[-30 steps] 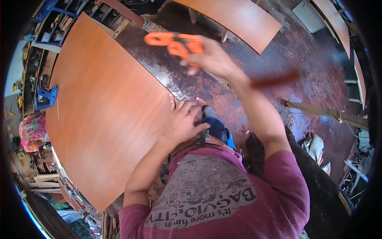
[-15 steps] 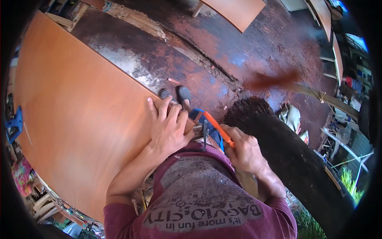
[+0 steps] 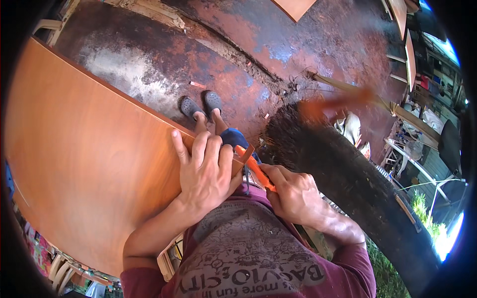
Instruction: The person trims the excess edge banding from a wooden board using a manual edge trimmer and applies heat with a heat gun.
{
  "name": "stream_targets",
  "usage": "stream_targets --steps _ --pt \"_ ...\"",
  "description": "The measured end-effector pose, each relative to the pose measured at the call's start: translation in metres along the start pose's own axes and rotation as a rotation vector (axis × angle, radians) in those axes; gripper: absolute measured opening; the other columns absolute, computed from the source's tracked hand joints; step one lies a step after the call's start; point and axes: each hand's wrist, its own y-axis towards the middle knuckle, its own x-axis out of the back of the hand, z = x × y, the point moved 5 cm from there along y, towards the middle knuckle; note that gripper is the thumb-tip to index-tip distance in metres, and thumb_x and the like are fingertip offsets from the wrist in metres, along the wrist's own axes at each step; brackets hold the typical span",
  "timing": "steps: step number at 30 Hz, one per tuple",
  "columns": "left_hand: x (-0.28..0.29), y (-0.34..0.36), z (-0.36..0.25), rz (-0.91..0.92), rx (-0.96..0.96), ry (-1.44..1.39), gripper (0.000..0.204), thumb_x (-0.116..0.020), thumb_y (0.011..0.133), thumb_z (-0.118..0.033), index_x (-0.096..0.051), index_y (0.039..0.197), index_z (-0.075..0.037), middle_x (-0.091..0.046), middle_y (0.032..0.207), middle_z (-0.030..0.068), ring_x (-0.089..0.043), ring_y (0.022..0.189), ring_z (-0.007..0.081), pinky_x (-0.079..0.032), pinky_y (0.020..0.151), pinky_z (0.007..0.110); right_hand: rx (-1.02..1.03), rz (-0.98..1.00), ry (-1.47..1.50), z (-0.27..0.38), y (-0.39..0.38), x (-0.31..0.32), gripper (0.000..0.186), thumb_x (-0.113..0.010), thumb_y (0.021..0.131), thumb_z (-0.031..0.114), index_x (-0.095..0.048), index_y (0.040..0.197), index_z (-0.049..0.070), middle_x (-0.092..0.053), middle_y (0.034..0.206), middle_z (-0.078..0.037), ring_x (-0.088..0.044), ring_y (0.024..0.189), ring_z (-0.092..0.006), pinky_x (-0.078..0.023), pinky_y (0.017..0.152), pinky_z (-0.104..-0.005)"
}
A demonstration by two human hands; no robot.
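Note:
A large orange-brown laminated board (image 3: pixel 84 154) fills the left half of the view. My left hand (image 3: pixel 206 171) lies flat on its near corner, fingers spread and pressing down. My right hand (image 3: pixel 293 193) is closed around an orange-handled cutter (image 3: pixel 254 166), whose tip sits at the board's edge right beside my left thumb. A thin strip of edge banding (image 3: pixel 244 155) curls off the board's corner there. My feet in grey clogs (image 3: pixel 201 104) show beyond the board on the floor.
A rusty red-brown concrete floor (image 3: pixel 238 44) lies ahead. A dark broom or brush head (image 3: pixel 298 134) with a long stick lies to the right, along a black curved edge. Another board corner (image 3: pixel 293 5) is at the top. Chairs and clutter stand at the far right.
My right hand came down from high above the floor with the orange cutter to the board's corner. My left hand stayed pressed on the board. My head tilted lower.

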Motion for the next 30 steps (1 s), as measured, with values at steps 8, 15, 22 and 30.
stream_targets --steps 8,15,22,30 --pt "-0.004 0.000 0.002 0.018 0.000 -0.008 0.054 -0.085 0.072 -0.044 -0.067 0.105 -0.006 -0.059 0.116 0.0089 -0.051 0.126 0.0327 -0.007 0.116 0.081 0.007 0.000 -0.019 0.004 0.006 0.000 0.053 -0.066 0.080 0.001 -0.062 0.132 -0.002 -0.072 0.103 -0.019 -0.074 0.079 -0.0383 -0.062 0.071 -0.0451" --pt "0.000 0.003 0.001 -0.045 -0.004 -0.014 0.052 -0.087 0.068 -0.045 -0.068 0.098 -0.007 -0.060 0.109 0.0070 -0.054 0.121 0.0303 -0.009 0.116 0.080 -0.036 0.048 -0.095 0.011 0.007 0.002 0.053 -0.066 0.079 0.003 -0.061 0.132 0.000 -0.072 0.103 -0.018 -0.073 0.080 -0.0386 -0.061 0.071 -0.0459" --pt "-0.001 0.002 0.001 -0.079 -0.012 -0.005 0.049 -0.085 0.071 -0.049 -0.067 0.092 -0.008 -0.059 0.103 0.0070 -0.056 0.116 0.0306 -0.011 0.116 0.081 -0.048 0.072 -0.120 0.014 0.008 0.003 0.052 -0.066 0.080 0.003 -0.061 0.132 0.000 -0.072 0.102 -0.018 -0.073 0.082 -0.0394 -0.061 0.071 -0.0471" --pt "-0.004 0.000 0.002 -0.041 -0.060 0.023 0.052 -0.082 0.075 -0.053 -0.068 0.092 -0.007 -0.060 0.103 0.0089 -0.056 0.115 0.0320 -0.010 0.114 0.083 0.069 -0.032 -0.114 0.013 0.008 0.004 0.039 -0.066 0.085 0.007 -0.060 0.123 0.000 -0.066 0.090 -0.015 -0.071 0.068 -0.0375 -0.058 0.060 -0.0482"
